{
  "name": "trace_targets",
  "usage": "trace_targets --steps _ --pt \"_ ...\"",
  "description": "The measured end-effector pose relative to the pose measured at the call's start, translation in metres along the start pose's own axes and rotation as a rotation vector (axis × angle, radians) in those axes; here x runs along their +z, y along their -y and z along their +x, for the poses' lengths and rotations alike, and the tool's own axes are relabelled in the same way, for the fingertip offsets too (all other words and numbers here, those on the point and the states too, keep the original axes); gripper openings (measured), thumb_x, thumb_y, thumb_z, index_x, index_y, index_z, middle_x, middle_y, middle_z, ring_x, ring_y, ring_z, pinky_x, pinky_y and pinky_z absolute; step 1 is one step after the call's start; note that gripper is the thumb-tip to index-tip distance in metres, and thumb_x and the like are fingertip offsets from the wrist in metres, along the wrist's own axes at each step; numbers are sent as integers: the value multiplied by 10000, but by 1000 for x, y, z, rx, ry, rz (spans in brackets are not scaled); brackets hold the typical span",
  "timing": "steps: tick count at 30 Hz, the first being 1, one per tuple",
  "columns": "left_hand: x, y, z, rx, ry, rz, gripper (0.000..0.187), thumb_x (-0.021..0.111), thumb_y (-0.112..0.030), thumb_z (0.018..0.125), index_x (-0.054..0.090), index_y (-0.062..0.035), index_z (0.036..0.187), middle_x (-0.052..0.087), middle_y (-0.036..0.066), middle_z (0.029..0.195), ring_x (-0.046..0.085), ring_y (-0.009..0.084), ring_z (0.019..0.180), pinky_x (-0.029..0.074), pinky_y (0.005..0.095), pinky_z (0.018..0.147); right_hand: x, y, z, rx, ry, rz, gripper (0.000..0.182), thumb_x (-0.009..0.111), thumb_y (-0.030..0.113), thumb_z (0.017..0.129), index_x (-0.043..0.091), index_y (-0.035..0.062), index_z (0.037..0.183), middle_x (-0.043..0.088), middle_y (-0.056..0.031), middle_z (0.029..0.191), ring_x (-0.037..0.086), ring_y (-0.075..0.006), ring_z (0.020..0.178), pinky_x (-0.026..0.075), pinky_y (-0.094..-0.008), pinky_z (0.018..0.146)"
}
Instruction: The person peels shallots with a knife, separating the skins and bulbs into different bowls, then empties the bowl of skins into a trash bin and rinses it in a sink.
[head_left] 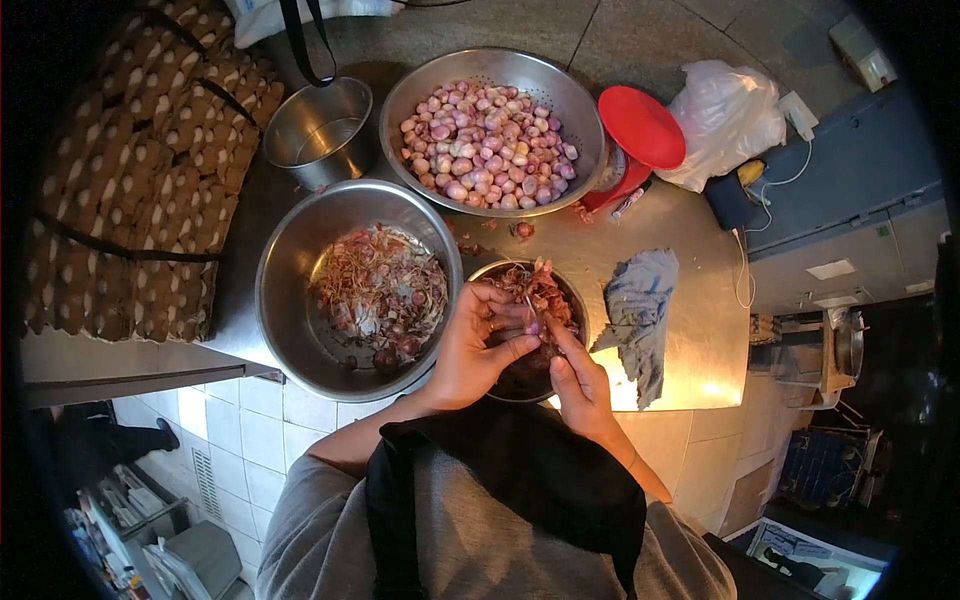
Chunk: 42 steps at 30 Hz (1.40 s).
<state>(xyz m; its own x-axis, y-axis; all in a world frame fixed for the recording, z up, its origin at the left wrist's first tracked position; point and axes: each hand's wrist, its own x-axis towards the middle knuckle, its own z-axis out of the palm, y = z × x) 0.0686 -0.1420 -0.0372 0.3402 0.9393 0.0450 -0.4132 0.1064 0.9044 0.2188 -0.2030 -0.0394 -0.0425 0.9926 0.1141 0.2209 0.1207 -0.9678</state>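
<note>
My left hand (484, 345) is closed on a small purple shallot (541, 326), pinched between thumb and fingers. My right hand (580, 385) meets it from the other side, index finger stretched along the shallot and thumb bent in. A thin, shiny pale strip (530, 303) shows between the hands; I cannot make out whether it is a blade in my right hand. Right below both hands is a metal bowl (583, 300) with reddish-brown shallot skins (545, 287), partly hidden by my fingers.
Left stands a large steel basin (275, 290) with unpeeled shallots and scraps. Behind are a colander (395, 90) heaped with peeled shallots, a steel pot (350, 100) and a red scale (640, 125). A grey cloth (640, 320) lies right; egg trays (130, 190) are stacked far left.
</note>
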Motion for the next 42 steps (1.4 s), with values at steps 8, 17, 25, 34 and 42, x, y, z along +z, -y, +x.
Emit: trace_targets --steps 8,17,25,34,42 --pt "-3 1 1 -113 88 -190 321 568 15 792 365 -35 1036 501 91 1015 511 148 967 421 288 864 -11 7 6 299 -30 512 381 419 147 898 379 22 1255 344 36 564 283 -51 458 222 -181 428" --pt "-6 3 3 -361 -8 -409 263 510 -24 837 437 -63 1086 508 67 1044 545 170 918 465 310 814 -9 14 2 325 62 531 392 410 163 905 358 27 1269 334 49 592 287 -38 468 232 -172 431" --pt "-14 -5 4 -408 140 -442 272 526 -80 843 448 -53 1102 535 57 994 548 130 880 472 279 768 -17 8 7 316 -44 508 375 414 156 905 382 25 1256 350 69 644 286 -23 494 226 -160 445" --pt "-7 -2 4 -337 91 -348 246 542 -100 840 469 -48 1070 526 36 970 520 109 906 465 259 759 -11 21 1 310 105 498 388 426 192 904 385 29 1253 347 60 623 295 -31 495 231 -167 448" --pt "-7 -5 5 -391 134 -261 331 517 -68 847 418 -53 1163 530 57 1022 538 117 851 462 250 725 -15 5 3 297 -72 494 377 415 166 907 383 29 1256 346 73 642 278 -12 503 218 -159 445"
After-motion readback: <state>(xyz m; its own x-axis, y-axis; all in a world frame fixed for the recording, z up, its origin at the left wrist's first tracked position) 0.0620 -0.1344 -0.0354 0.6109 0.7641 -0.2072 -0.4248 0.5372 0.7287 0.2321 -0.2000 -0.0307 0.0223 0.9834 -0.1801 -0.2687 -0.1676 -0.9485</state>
